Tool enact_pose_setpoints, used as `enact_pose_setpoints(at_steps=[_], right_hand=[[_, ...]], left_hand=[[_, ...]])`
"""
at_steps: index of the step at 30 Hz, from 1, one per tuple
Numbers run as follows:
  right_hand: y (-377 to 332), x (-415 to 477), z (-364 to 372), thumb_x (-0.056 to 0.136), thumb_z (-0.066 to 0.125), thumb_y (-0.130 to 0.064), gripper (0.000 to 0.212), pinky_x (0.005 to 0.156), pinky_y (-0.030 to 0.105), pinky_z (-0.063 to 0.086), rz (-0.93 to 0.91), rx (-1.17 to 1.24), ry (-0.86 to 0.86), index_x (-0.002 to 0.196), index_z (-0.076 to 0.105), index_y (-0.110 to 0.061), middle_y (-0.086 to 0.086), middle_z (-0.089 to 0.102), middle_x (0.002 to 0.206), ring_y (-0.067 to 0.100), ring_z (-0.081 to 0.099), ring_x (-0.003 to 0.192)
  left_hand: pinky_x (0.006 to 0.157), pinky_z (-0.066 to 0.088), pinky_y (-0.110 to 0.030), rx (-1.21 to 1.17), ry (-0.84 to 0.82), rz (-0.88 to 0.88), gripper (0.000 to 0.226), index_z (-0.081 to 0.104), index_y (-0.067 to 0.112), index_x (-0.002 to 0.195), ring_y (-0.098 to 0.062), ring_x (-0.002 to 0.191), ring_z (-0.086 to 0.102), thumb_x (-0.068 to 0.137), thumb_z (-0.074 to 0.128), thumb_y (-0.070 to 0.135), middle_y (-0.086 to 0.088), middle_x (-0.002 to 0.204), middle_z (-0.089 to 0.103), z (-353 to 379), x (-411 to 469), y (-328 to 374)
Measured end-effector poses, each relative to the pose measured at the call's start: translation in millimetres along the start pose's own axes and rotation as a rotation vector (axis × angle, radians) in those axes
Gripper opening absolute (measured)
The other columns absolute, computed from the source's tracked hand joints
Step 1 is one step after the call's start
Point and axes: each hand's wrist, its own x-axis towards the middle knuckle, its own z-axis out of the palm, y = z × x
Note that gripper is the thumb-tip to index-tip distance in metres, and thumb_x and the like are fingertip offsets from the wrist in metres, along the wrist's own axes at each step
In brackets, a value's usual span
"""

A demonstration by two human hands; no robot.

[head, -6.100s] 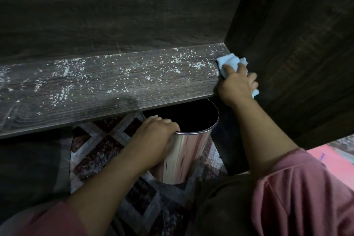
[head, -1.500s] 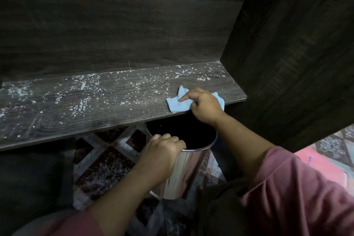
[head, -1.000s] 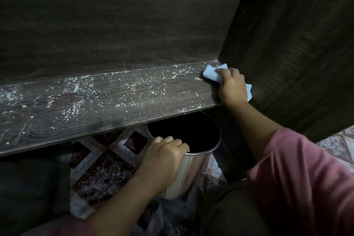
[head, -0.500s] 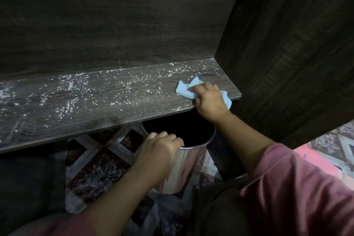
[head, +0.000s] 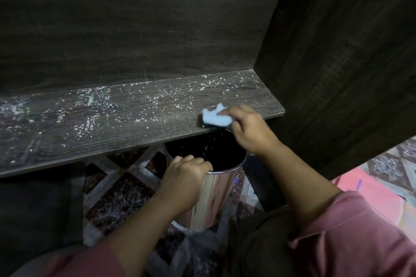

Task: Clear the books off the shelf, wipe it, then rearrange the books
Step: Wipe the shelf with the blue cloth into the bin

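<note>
Right hand point(head: 252, 135): fingers curled over a pale blue cloth point(head: 216, 118), pressing it on the front edge of the shelf point(head: 112, 132), near the right end.
Left hand point(head: 186, 177): grips the rim of a shiny metal bin point(head: 216, 198), fingers hooked inside the mouth.
Bin position: just under the shelf lip, directly below the cloth; a few white specks point(head: 209, 148) show against its dark interior, apparently falling.
Shelf state: no books on it; white crumbs point(head: 144, 105) scattered along most of its length, thickest to the left and along the back.
Books: none plainly in view; a pink flat thing point(head: 371, 193) lies on the floor at right; cannot tell if it is one.
Stage (judged): wiping part-way, rearranging not begun.
Risk 1: crumbs overshoot the bin mouth onto the patterned floor point(head: 119, 200) if the sweep is fast or the bin is off-line.
Risk 2: the cloth drops into the bin if pushed past the edge.
Risk 3: a pull on the rim could tip the bin.
</note>
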Motion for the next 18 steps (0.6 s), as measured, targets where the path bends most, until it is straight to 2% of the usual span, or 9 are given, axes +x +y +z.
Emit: enact_pose_setpoints(at_steps=[2, 4, 6, 8, 10, 14, 18], right_hand=[[12.1, 8.0, -6.7, 0.082, 0.04, -0.013, 0.045, 0.098, 0.034, 0.039, 0.041, -0.075, 0.204, 0.118, 0.067, -0.012, 0.015, 0.06, 0.112, 0.032, 0.054, 0.107], [29.2, 15.3, -12.1, 0.083, 0.043, -0.014, 0.046, 0.101, 0.041, 0.039, 0.208, -0.139, 0.312, 0.125, 0.063, -0.014, 0.019, 0.056, 0.121, 0.038, 0.051, 0.111], [43.0, 18.9, -8.8, 0.088, 0.05, -0.012, 0.046, 0.104, 0.042, 0.035, 0.35, -0.201, 0.232, 0.133, 0.057, -0.018, 0.02, 0.052, 0.129, 0.04, 0.047, 0.116], [47.8, 21.4, 0.1, 0.091, 0.05, -0.017, 0.046, 0.104, 0.041, 0.031, 0.361, -0.293, 0.082, 0.136, 0.054, -0.025, 0.017, 0.051, 0.13, 0.039, 0.043, 0.119], [42.1, 26.7, 7.9, 0.09, 0.046, -0.022, 0.045, 0.103, 0.04, 0.031, 0.295, -0.297, -0.002, 0.134, 0.055, -0.029, 0.012, 0.053, 0.129, 0.036, 0.043, 0.117], [20.9, 28.6, 19.7, 0.077, 0.036, -0.03, 0.056, 0.1, 0.038, 0.034, 0.115, -0.23, -0.11, 0.125, 0.064, -0.025, 0.011, 0.058, 0.122, 0.034, 0.049, 0.111], [9.8, 15.1, 20.2, 0.08, 0.044, -0.018, 0.046, 0.096, 0.036, 0.035, 0.026, -0.181, -0.15, 0.119, 0.068, -0.024, 0.012, 0.06, 0.118, 0.035, 0.049, 0.107]], left_hand=[[0.061, 0.047, -0.03, -0.008, 0.0, 0.003, 0.045, 0.067, 0.024, 0.084, -0.016, 0.067, 0.056, 0.044, 0.076, 0.005, 0.01, 0.07, 0.058, -0.5, 0.3, -1.3], [0.06, 0.047, -0.031, -0.016, 0.005, 0.006, 0.046, 0.067, 0.023, 0.084, -0.016, 0.067, 0.056, 0.044, 0.077, 0.003, 0.01, 0.07, 0.058, -1.8, 1.2, -1.2], [0.06, 0.047, -0.031, -0.019, 0.008, 0.002, 0.045, 0.067, 0.024, 0.084, -0.016, 0.068, 0.056, 0.045, 0.077, 0.002, 0.01, 0.071, 0.058, -3.6, 2.1, -0.4], [0.061, 0.047, -0.031, -0.015, 0.007, -0.003, 0.044, 0.066, 0.025, 0.084, -0.016, 0.069, 0.056, 0.048, 0.076, 0.003, 0.01, 0.072, 0.058, -5.1, 2.3, -0.2], [0.062, 0.047, -0.032, -0.011, 0.01, 0.001, 0.041, 0.066, 0.025, 0.084, -0.016, 0.07, 0.057, 0.05, 0.076, 0.005, 0.01, 0.072, 0.058, -5.9, 2.5, -0.7], [0.066, 0.049, -0.034, -0.01, 0.001, -0.001, 0.039, 0.066, 0.024, 0.087, -0.017, 0.073, 0.058, 0.053, 0.074, 0.007, 0.009, 0.075, 0.059, -6.6, 4.7, -0.1], [0.065, 0.048, -0.033, 0.002, 0.002, 0.008, 0.04, 0.065, 0.023, 0.087, -0.02, 0.073, 0.057, 0.051, 0.073, 0.007, 0.007, 0.074, 0.058, -6.7, 5.2, 0.1]])
